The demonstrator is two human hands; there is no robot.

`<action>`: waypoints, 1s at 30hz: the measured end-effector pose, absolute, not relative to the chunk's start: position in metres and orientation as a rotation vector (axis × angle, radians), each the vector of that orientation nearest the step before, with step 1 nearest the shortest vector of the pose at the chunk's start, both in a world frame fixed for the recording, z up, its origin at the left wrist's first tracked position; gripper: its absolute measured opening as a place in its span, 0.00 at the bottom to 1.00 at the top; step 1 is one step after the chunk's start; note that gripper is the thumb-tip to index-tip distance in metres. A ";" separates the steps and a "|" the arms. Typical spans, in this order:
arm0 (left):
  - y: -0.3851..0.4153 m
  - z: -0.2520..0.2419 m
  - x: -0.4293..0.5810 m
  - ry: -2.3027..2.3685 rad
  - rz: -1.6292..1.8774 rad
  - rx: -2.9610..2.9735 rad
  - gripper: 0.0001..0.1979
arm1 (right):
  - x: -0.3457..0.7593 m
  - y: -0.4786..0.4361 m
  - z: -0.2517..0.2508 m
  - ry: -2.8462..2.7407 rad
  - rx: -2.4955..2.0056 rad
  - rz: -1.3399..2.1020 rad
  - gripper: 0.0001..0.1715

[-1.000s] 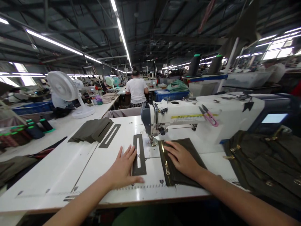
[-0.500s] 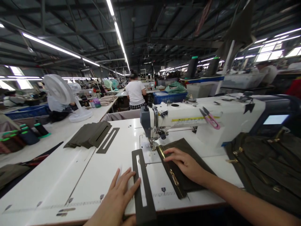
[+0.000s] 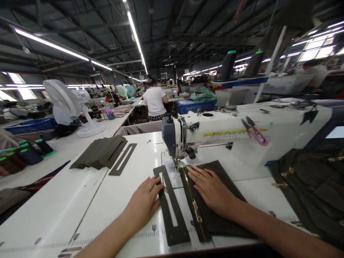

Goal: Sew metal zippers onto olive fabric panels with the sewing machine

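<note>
My left hand (image 3: pixel 145 200) rests its fingertips on the left edge of an olive-green fabric frame (image 3: pixel 174 224) with a long slot cut through it. That piece lies at a slant on the sewing machine table, in front of the needle. Flat on a folded dark olive fabric panel (image 3: pixel 219 172) is my right hand (image 3: pixel 212 188), its fingers stretched out beside a gold-toothed zipper (image 3: pixel 190 191). A gold zipper pull (image 3: pixel 197 211) hangs partway along it. The zipper's top end lies close to the presser foot (image 3: pixel 178 164). The slotted frame and the panel lie side by side, with a narrow gap.
The sewing machine (image 3: pixel 215 129) stands behind my hands, with pink-handled snips (image 3: pixel 256 132) on its arm. At left are a stack of olive pieces (image 3: pixel 98 152), one single slotted frame (image 3: pixel 122 159) and a white fan (image 3: pixel 90 125). Dark fabric with gold zippers (image 3: pixel 309 186) lies at right.
The slotted frame has moved away from the table's front edge and tilted, with my left hand moving along. My right hand has flattened over the panel beside the zipper. The camera view has shifted.
</note>
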State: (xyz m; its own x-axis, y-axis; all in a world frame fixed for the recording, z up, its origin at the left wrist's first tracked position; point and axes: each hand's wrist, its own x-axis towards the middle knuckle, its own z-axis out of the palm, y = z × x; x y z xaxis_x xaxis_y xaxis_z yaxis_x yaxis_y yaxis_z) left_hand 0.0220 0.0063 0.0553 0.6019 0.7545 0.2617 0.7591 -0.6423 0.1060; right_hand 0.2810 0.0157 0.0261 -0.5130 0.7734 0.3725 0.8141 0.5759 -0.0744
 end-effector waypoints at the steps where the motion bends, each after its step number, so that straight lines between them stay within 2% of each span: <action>1: 0.013 0.056 0.024 -1.325 -0.458 -2.786 0.18 | 0.281 0.016 0.027 -2.458 -1.321 -0.130 0.24; 4: 0.025 0.058 0.026 -1.343 -0.604 -2.758 0.16 | 0.282 0.012 0.027 -2.498 -1.417 -0.054 0.26; 7: 0.021 0.059 0.027 -1.274 -0.955 -2.752 0.14 | 0.280 0.003 0.028 -2.499 -1.454 -0.018 0.28; 10: 0.011 0.059 0.040 -1.070 -1.191 -2.729 0.16 | 0.275 -0.006 0.029 -2.480 -1.442 -0.026 0.28; 18: 0.017 0.051 0.096 -1.061 -0.611 -2.712 0.14 | 0.271 -0.012 0.031 -2.485 -1.406 -0.048 0.29; 30: 0.022 0.050 0.091 -1.017 -0.524 -2.826 0.15 | 0.268 -0.008 0.042 -2.411 -1.424 0.098 0.30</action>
State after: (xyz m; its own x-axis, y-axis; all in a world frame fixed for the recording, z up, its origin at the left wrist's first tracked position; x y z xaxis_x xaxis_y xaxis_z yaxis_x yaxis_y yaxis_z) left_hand 0.0908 0.0224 0.0497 0.7190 0.6010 0.3491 0.6329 -0.7737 0.0284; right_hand 0.2683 -0.0084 0.0419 -0.4414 0.8612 0.2521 0.8379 0.4961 -0.2277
